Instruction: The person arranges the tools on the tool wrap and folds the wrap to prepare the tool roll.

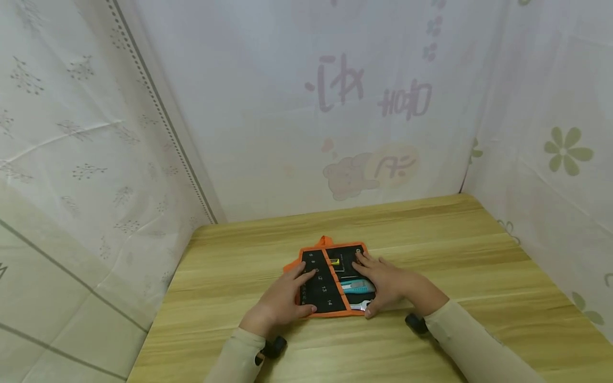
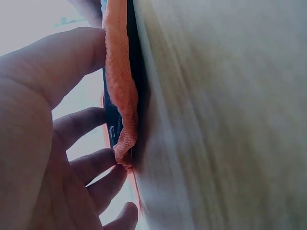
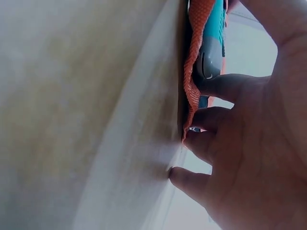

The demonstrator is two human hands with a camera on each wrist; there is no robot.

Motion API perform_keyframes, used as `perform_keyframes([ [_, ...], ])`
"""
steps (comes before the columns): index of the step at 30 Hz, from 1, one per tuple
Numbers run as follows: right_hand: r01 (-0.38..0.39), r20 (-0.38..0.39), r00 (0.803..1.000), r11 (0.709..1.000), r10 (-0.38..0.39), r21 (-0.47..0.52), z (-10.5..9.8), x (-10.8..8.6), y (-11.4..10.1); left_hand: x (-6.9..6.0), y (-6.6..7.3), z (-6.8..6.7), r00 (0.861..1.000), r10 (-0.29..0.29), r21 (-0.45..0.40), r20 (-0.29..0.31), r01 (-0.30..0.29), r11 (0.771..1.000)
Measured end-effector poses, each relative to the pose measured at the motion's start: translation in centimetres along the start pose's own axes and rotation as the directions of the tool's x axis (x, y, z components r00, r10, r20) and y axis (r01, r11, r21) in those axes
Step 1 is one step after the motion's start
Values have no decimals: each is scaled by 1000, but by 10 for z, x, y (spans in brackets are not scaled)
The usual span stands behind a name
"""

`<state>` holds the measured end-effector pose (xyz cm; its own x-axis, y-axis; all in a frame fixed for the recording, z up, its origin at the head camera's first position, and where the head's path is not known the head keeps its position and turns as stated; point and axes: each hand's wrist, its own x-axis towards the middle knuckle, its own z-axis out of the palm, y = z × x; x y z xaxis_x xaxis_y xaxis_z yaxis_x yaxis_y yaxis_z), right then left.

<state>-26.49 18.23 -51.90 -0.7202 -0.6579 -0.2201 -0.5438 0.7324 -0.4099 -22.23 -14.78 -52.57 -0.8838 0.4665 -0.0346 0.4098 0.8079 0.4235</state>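
A black tool roll (image 1: 313,290) with orange trim lies flat on the table, numbers printed on its left part. On its left side rests my left hand (image 1: 282,300), fingers spread and thumb near the front edge. My right hand (image 1: 390,284) lies over the right side with spread fingers, covering part of the tools. A teal utility knife (image 1: 356,286) and the end of a wrench (image 1: 360,306) show in the pockets, plus a small yellow item (image 1: 334,261). In the left wrist view, fingertips touch the roll's orange edging (image 2: 120,72). The right wrist view shows the knife's grey end (image 3: 211,62) beside my fingers.
The wood-grain table (image 1: 249,239) extends on all sides of the roll. An orange strap loop (image 1: 324,241) sticks out at its far edge. Patterned cloth hangs behind the table (image 1: 268,133) and on both sides. A black band device is at each wrist.
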Motion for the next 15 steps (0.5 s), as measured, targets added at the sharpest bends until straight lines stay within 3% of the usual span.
perform_keyframes([
  [6,-1,16,1000,1000,1,-8,-3,4,4,2,0,-1,1000,-7,-14,8,7,1000],
  [15,-23,-20,1000,999,24,44,2,1,4,1,-2,0,1000,-2,-27,7,3,1000],
])
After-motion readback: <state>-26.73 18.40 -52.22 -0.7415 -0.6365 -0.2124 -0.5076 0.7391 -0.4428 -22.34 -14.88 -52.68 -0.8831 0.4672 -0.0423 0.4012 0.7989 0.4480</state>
